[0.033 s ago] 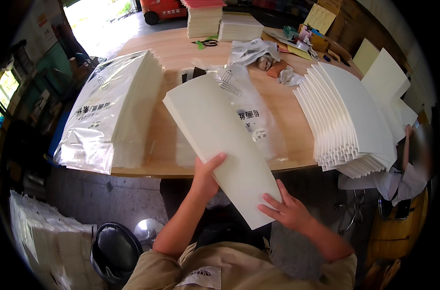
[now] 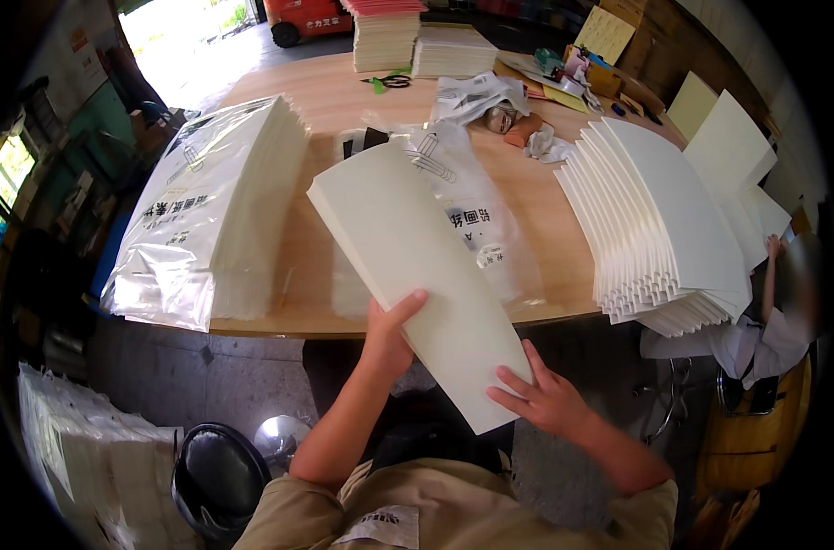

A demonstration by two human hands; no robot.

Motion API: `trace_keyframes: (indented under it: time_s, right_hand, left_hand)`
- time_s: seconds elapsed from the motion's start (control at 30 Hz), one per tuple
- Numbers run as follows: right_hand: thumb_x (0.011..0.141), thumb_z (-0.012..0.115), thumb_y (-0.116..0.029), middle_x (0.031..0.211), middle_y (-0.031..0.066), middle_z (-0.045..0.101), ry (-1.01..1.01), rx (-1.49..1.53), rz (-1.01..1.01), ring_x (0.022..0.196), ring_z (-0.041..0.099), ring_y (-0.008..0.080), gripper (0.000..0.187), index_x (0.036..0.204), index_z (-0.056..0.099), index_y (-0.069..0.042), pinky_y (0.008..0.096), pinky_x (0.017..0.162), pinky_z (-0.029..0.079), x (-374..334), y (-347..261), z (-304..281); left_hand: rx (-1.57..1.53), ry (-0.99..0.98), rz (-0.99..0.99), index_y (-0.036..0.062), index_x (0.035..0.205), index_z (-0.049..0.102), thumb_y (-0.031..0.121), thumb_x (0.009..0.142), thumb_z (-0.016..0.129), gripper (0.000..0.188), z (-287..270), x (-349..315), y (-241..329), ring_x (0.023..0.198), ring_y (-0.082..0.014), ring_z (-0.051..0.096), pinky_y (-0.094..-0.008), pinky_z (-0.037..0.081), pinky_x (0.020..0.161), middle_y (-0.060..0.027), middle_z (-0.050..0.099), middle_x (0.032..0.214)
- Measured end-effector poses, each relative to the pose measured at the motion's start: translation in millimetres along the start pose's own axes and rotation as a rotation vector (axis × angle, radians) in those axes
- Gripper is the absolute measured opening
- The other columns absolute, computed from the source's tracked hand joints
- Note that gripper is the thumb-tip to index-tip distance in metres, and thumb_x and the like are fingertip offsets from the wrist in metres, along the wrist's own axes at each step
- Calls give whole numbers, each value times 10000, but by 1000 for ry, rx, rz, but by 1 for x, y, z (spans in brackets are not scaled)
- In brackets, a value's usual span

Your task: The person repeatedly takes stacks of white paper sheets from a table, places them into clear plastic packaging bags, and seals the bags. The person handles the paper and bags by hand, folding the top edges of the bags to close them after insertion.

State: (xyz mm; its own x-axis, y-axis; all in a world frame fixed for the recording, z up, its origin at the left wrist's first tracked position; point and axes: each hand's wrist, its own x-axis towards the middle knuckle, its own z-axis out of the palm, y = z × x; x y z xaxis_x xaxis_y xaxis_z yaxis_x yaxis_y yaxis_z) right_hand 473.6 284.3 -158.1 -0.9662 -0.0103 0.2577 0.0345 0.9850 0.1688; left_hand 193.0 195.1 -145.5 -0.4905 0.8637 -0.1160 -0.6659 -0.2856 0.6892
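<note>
- Hardly any visible movement since the earlier frame.
- Table (image 2: 559, 225): bears a bagged stack (image 2: 183, 211) at left, a fanned paper pile (image 2: 678, 211) at right.
- Plastic bag (image 2: 476, 188): flat between them.
- Paper bundle (image 2: 426, 257): slants across the table's near edge.
- Left hand (image 2: 392, 337): clamped on its left edge.
- Right hand (image 2: 552, 399): apart, fingers touching its lower right edge; cannot tell whether clamped.

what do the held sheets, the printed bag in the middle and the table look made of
Sheets: matte off-white paper or thin card, going by the dull surface and layered edge.
Bag: probably glossy plastic film, as it shines and looks part see-through.
Table: smooth, wood or laminate; its tan colour fits both.
</note>
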Motion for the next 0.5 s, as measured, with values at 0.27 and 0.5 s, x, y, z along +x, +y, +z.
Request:
trace_keyframes:
  time_s: [0.27, 0.5]
  right_hand:
    - [809, 621, 27, 1587, 49, 364, 8, 104, 58, 1394, 426, 426, 693, 1445, 515, -227, 400, 958, 556, 10, -1, -4]
    - [786, 736, -131, 1676, 175, 97, 899, 1830, 727, 1548, 91, 341, 1074, 1613, 52, -97, 520, 1200, 200, -26, -18, 45]
  left_hand:
    - [-23, 176, 64, -6, 1311, 502, 131, 967, 657, 401, -7, 2, 1, 1100, -252, 626, -407, 529, 928, -133, 611, 1247]
    - [-54, 195, 189, 0, 1326, 501, 141, 972, 651, 409, -2, -8, 35, 1131, -254, 609, -415, 512, 977, -122, 603, 1267]
